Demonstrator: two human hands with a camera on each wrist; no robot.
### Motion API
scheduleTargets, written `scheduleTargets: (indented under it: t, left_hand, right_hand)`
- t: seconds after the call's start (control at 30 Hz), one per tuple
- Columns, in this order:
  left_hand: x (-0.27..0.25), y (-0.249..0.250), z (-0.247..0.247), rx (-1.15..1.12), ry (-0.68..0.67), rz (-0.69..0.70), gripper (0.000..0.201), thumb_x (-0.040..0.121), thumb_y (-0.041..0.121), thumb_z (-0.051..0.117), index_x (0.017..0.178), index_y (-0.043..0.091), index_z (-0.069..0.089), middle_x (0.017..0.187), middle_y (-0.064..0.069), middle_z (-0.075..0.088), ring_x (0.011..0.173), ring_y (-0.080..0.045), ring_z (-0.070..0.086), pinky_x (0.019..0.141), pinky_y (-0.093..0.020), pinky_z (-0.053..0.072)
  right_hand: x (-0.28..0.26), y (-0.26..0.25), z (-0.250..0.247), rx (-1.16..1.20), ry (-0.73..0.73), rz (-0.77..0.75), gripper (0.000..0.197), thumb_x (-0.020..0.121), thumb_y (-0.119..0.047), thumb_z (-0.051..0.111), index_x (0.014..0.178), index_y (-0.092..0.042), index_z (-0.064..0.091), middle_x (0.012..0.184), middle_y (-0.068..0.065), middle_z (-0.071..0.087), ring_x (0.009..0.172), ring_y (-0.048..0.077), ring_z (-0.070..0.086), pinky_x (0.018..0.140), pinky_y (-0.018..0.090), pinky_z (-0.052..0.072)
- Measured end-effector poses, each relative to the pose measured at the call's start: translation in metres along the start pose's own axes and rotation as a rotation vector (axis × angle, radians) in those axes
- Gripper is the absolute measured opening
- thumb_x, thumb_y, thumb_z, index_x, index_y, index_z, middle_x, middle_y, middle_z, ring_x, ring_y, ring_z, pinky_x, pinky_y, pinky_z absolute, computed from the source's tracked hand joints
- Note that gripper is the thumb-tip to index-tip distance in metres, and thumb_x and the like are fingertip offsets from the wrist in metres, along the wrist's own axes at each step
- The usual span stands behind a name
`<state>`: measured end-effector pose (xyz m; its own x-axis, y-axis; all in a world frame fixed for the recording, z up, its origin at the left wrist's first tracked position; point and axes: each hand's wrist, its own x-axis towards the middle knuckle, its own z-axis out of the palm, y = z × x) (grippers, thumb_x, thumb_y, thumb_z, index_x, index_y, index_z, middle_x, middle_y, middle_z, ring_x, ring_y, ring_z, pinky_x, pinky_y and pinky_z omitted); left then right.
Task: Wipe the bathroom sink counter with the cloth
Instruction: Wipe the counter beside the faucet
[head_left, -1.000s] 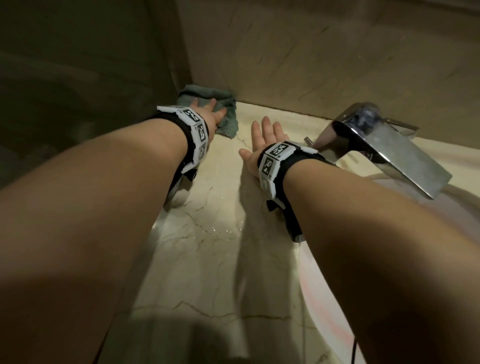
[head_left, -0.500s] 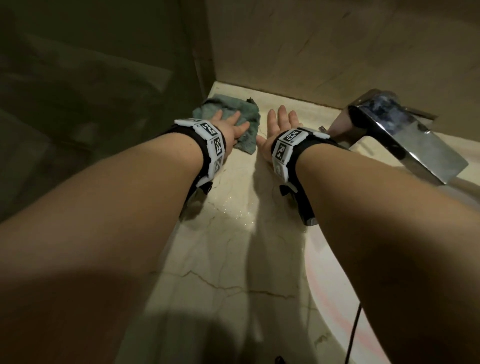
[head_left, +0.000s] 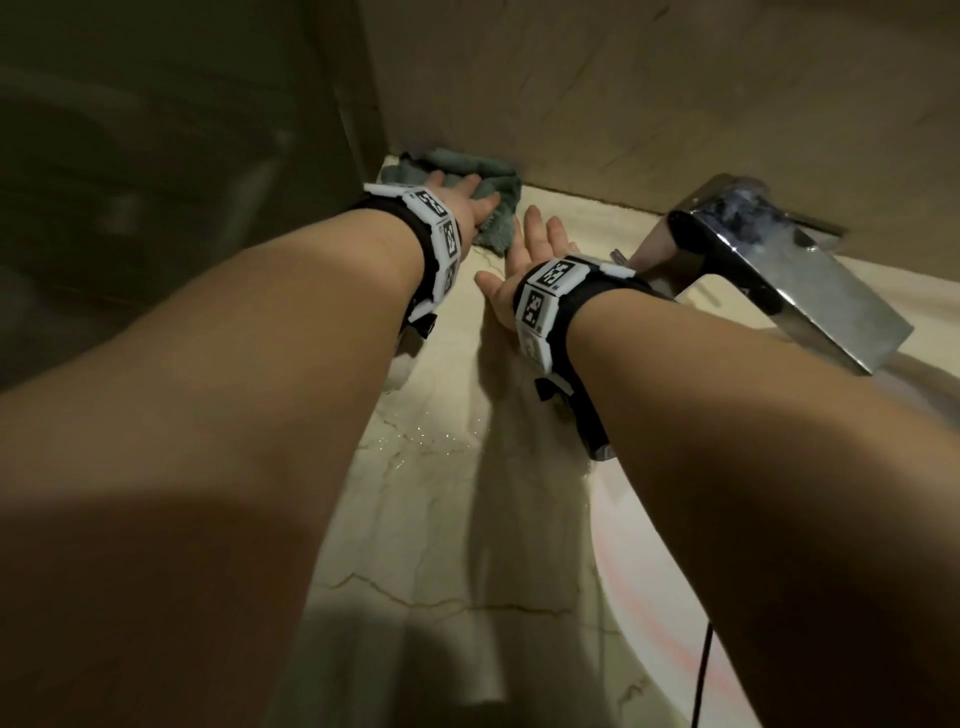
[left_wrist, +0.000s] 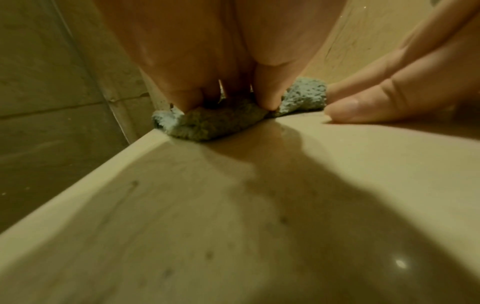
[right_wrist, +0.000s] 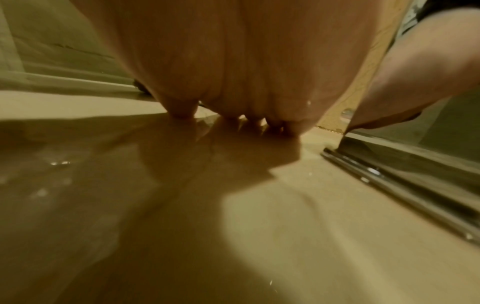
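The left hand (head_left: 464, 204), fingers flat on the cloth (head_left: 496, 193), has pushed it back into the counter's (head_left: 441, 493) far left corner. The right hand (head_left: 524, 260) stays open, holding nothing, flat on the counter just beside. That corner now looks covered; the near stretch appears still wet.

Head view looks down, wrist views skim counter (head_left: 441, 519), all sharing it

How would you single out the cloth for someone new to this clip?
Start at the chrome faucet and follow the marble counter left to its back corner. The cloth is bunched there under the left hand, the only soft, grey-green thing on the stone.
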<state>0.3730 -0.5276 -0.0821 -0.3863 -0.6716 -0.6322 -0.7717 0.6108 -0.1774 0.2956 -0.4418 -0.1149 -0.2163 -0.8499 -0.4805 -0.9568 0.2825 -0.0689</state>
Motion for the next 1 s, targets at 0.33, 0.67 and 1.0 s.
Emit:
scheduleTargets:
  t: [0.33, 0.67, 1.0]
  left_hand:
    - [-0.023, 0.004, 0.023, -0.069, -0.01, -0.001, 0.068, 0.101, 0.019, 0.04, 0.151, 0.031, -0.005, 0.16, 0.003, -0.015, 0.147, -0.032, -0.008, 0.119, -0.046, 0.008]
    - [-0.027, -0.007, 0.014, -0.069, -0.018, 0.009, 0.064, 0.102, 0.015, 0.036, 0.152, 0.028, -0.002, 0.16, -0.001, -0.013, 0.147, -0.033, -0.008, 0.119, -0.046, 0.007]
    - [0.0, -0.03, -0.009, -0.03, 0.032, 0.014, 0.054, 0.104, 0.023, 0.027, 0.152, 0.027, 0.004, 0.161, -0.003, -0.007, 0.147, -0.036, -0.003, 0.119, -0.045, 0.006]
  right_hand:
    - [0.012, 0.026, -0.001, 0.014, 0.039, 0.017, 0.077, 0.095, -0.057, 0.024, 0.152, -0.017, -0.008, 0.16, 0.004, -0.014, 0.148, 0.026, -0.01, 0.12, 0.039, -0.001]
    - [0.009, 0.025, 0.0, 0.017, 0.065, 0.014, 0.074, 0.096, -0.055, 0.024, 0.152, -0.017, -0.007, 0.16, 0.004, -0.013, 0.148, 0.026, -0.009, 0.12, 0.039, 0.0]
    - [0.013, 0.026, 0.0, 0.016, 0.025, 0.026, 0.075, 0.095, -0.058, 0.023, 0.151, -0.02, -0.009, 0.16, 0.003, -0.015, 0.148, 0.025, -0.011, 0.12, 0.039, 0.0]
